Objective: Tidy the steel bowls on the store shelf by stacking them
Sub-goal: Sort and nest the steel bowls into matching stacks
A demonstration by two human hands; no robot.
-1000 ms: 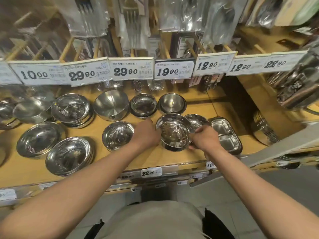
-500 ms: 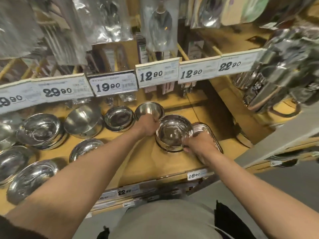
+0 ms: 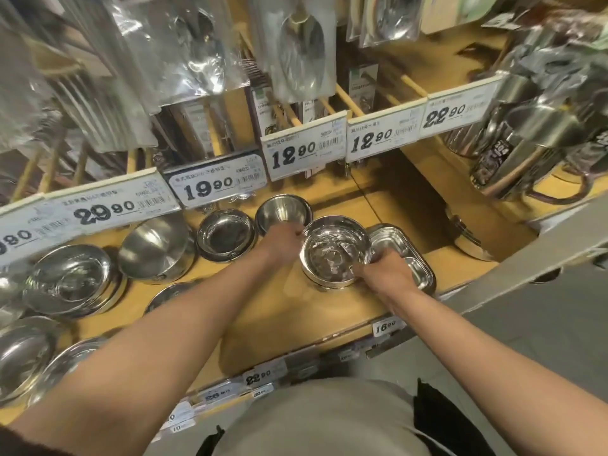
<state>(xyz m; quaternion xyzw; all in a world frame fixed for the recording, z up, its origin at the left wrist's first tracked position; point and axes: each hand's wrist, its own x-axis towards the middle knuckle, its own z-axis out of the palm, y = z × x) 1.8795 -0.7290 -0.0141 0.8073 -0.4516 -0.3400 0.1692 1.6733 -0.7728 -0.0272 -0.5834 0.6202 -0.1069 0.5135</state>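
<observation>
We hold the bowl (image 3: pixel 336 250) at the shelf's (image 3: pixel 289 311) right end, just left of the tray (image 3: pixel 403 250). Our left hand (image 3: pixel 283 240) pinches its far-left rim; our right hand (image 3: pixel 383 274) pinches its near-right rim.

Price tags (image 3: pixel 303 151) hang below bagged utensils (image 3: pixel 301 49); mugs (image 3: pixel 526 136) right.

Your stacked steel bowl (image 3: pixel 336 251) sits upright nr the shelf (image 3: pixel 269 311) front-right, shiny, a second rim showing under it. Two small bowls (image 3: pixel 225 234) & (image 3: pixel 283 210) at the back edge; larger bowls (image 3: pixel 70 279) toward the left end, some nested.
</observation>
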